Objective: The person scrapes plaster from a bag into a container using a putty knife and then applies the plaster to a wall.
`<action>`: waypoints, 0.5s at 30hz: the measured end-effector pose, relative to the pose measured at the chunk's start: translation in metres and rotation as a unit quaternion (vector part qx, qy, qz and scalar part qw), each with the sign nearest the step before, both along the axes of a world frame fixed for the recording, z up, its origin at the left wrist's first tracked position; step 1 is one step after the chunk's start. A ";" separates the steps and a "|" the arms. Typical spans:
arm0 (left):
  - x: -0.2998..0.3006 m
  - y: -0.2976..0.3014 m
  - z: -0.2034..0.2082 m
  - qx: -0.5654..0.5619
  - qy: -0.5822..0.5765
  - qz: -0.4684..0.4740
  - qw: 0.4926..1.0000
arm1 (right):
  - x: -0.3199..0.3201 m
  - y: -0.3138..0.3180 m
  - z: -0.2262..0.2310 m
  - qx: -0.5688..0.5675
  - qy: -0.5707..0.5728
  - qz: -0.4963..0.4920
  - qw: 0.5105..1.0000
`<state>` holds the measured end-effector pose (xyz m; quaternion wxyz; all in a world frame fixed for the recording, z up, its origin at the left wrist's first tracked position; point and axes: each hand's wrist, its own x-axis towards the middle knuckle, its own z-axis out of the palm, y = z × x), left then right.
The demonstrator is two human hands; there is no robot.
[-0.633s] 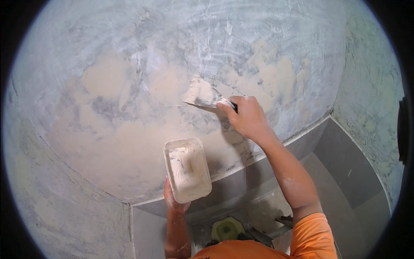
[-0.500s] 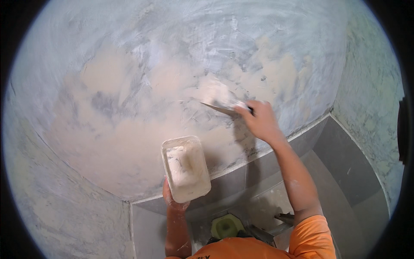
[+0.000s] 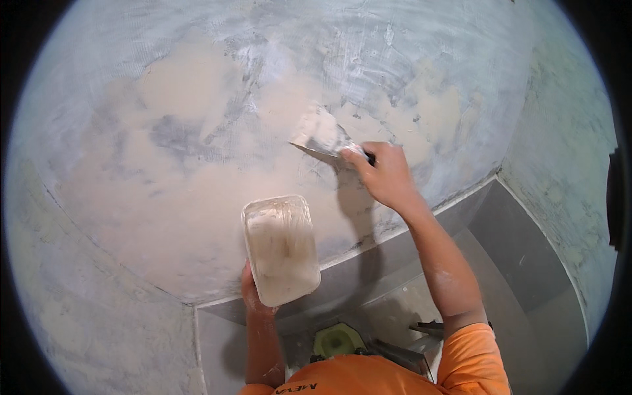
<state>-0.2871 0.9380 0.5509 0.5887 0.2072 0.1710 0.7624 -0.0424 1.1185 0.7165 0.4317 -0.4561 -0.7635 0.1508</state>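
My right hand [image 3: 382, 171] is closed round the dark handle of a wide putty knife [image 3: 324, 137]. Pale putty coats much of its blade, which lies at the wall, its far edge pointing left; whether the whole edge touches I cannot tell. Below and to the left, my left hand [image 3: 253, 289] grips a rectangular cream tub [image 3: 282, 250] from its lower left side. Putty smears line the tub's inside, with a thicker patch near its upper end. Most of the left fingers are hidden behind the tub. Beige putty [image 3: 197, 204] covers the middle and lower part of the grey wall [image 3: 296, 39].
Grey tiles [image 3: 464, 217] run along the wall's foot, with a pale ledge line above them. Side walls rise at left [image 3: 79, 316] and right [image 3: 559, 151]. Down by my body are a yellow-green basin-like thing [image 3: 338, 339] and dark flat pieces [image 3: 398, 355].
The putty knife and my right hand have shifted left and slightly up along the wall. A mound of putty that showed in the tub is no longer there; the tub has moved slightly up and left.
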 end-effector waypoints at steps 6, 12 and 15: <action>-0.009 0.002 -0.002 0.023 -0.018 -0.057 0.998 | 0.057 0.036 -0.079 0.040 0.056 0.014 0.998; -0.026 -0.006 -0.003 0.012 0.008 -0.013 1.000 | 0.086 0.040 -0.110 -0.032 0.068 -0.054 0.996; -0.028 -0.012 0.004 0.018 0.060 0.002 0.998 | 0.024 0.014 -0.046 0.046 0.065 -0.009 0.997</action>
